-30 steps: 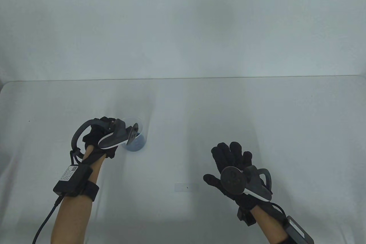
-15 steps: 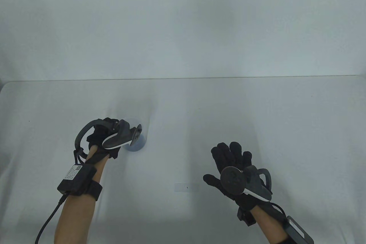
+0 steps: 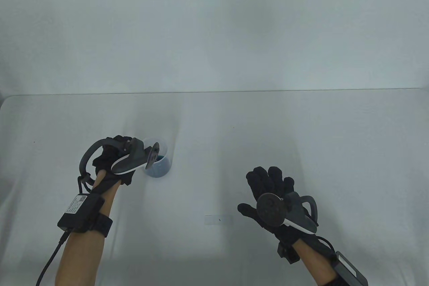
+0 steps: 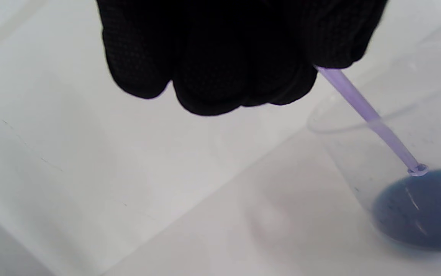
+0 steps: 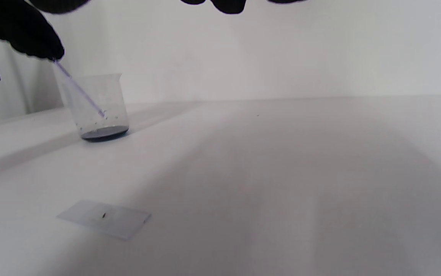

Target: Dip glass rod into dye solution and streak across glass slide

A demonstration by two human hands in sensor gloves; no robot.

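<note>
White table [image 3: 301, 125] against a pale wall. My left hand [image 4: 220, 53] pinches a thin violet-tinted glass rod [image 4: 366, 115], slanted into a clear glass beaker [image 5: 94, 103], tip just above dark blue dye [image 4: 423, 211]. Right hand [image 3: 268, 185] spread, holding nothing, near a clear rectangular slide [image 5: 103, 218] lying flat.

Our black-gloved left hand [image 3: 114, 162] is curled into a closed fist, its fingers [image 4: 212, 57] bunched together and pinching a thin, pale violet glass rod [image 4: 366, 115] that slants down out of the grip. Our black-gloved right hand [image 3: 268, 192] hovers palm down with fingers spread and extended, holding nothing. Both bare forearms reach in from the near edge.
</note>
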